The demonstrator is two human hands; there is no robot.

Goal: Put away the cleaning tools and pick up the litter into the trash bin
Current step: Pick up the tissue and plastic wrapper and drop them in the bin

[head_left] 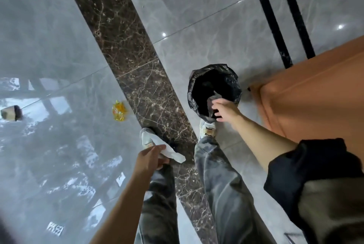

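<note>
**Litter in one hand, bin bag in the other**

The person stands on a glossy grey tiled floor (59,37), with a dark brown marble strip (126,47) running from far left to near right under their feet. The trash bin (197,106) stands just beyond the right shoe (206,129), near the corner of an orange upholstered piece (315,96) on the right. A black bag (233,82) lines it, and its mouth is open.

The right hand (226,111) reaches down to the near rim, fingers curled round the edge of the black bag there. The left hand (150,158) hangs lower and to the left, above the left shoe (146,137), pinching a crumpled white paper (169,150) between thumb and fingers. The paper is well short of the bin.

A yellow wrapper (119,111) lies on the grey tiles left of the marble strip. Further left, at the edge of view, lies a brown cup (9,112) (blurred, so its details are unclear).
</note>
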